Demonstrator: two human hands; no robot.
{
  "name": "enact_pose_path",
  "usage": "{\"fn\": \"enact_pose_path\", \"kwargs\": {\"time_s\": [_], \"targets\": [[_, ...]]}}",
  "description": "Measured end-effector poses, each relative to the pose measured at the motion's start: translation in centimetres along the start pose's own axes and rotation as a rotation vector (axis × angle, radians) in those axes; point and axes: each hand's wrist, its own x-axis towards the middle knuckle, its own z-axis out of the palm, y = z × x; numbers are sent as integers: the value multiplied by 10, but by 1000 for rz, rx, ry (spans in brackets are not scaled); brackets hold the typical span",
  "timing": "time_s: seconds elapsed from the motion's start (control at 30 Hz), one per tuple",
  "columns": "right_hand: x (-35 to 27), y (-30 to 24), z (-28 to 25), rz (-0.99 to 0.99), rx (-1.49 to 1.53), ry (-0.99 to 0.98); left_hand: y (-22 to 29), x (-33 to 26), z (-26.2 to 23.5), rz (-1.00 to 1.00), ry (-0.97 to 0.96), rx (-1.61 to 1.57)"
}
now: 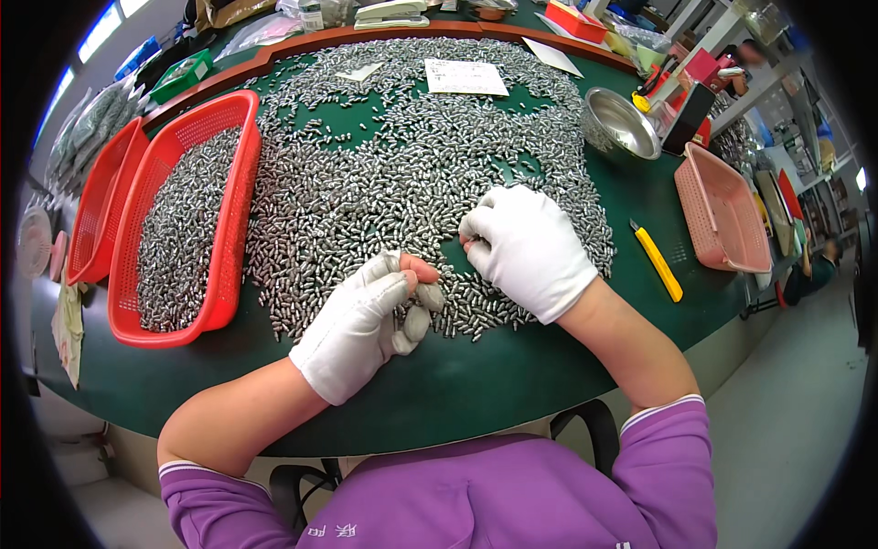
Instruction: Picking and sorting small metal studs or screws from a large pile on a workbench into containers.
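A wide layer of small silver metal parts (366, 197), short and cylindrical, covers the green table. My left hand (366, 320), in a white glove with bare fingertips showing, is held over the near edge of the layer. Its thumb and forefinger press together, and the other fingers curl in with greyed glove tips. My right hand (526, 247), gloved in white too, rests lower over the parts a little farther right. Its fingers are bent together at a small bare green patch. Whatever lies between the fingertips of either hand is too small or hidden to make out.
At left, a red basket (242, 197) holds many such parts, beside another red basket (101, 206). To the right are a yellow cutter knife (658, 261), a steel bowl (622, 123) and a pink basket (727, 215). A paper label (465, 77) lies on the parts at the back.
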Motion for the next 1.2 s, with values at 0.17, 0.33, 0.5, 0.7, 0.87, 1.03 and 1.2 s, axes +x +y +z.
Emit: {"fn": "enact_pose_path", "kwargs": {"time_s": [0.17,0.33,0.5,0.7,0.87,1.03,1.2], "targets": [[0,-2,0,30,-14,-15,0,-1,1,3,18,9],[0,-15,-11,22,612,44,2,1,5,-16,32,69],[-4,-24,-13,68,870,-77,0,0,5,-24,43,97],[-4,-25,-15,119,934,-94,-1,0,4,-6,36,59],[-2,-21,-20,114,874,-33,0,0,3,-18,29,58],[-1,-8,-23,115,719,122,1,0,5,-32,44,78],[0,7,-31,37,347,140,0,1,3,-29,42,69]]}}
